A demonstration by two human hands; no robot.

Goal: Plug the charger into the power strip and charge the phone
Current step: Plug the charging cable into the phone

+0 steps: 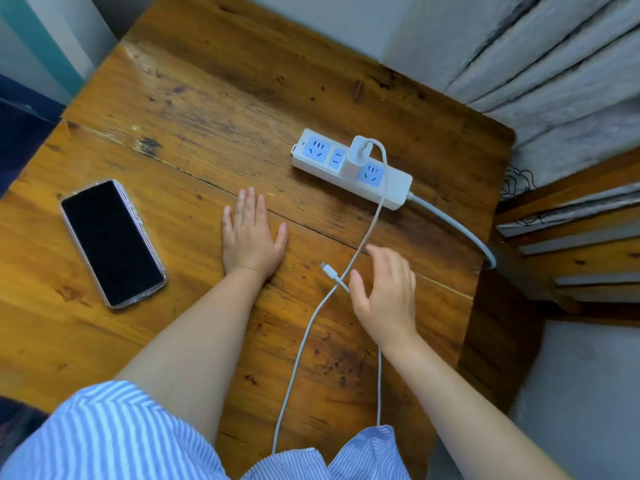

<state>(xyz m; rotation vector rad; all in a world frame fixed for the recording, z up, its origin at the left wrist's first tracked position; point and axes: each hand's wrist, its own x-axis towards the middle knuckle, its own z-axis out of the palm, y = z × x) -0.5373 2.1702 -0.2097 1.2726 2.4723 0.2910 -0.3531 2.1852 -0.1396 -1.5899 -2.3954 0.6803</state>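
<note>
Hands are seen over a worn brown wooden table (194, 109), both bare and empty. The left hand (250, 237) is laid flat, palm down, fingers spread, nothing held under it that can be seen. The right hand (386, 292) is held open with fingers loosely curved, just above the tabletop; nothing is gripped. Just beside its thumb, between the two hands, the loose connector end (330, 270) of a thin white charging cable (369, 230) is lying on the wood, where the cable is crossed over itself. Beyond the right hand, a white rectangular power strip with blue sockets (349, 166) is placed, and a white cube-shaped charger (356, 156) is seated in one of its middle sockets, the cable rising from it. Well to the outer side of the left hand, a black-screened smartphone in a clear case (112, 242) is laid face up, apart from the cable, its screen dark
</note>
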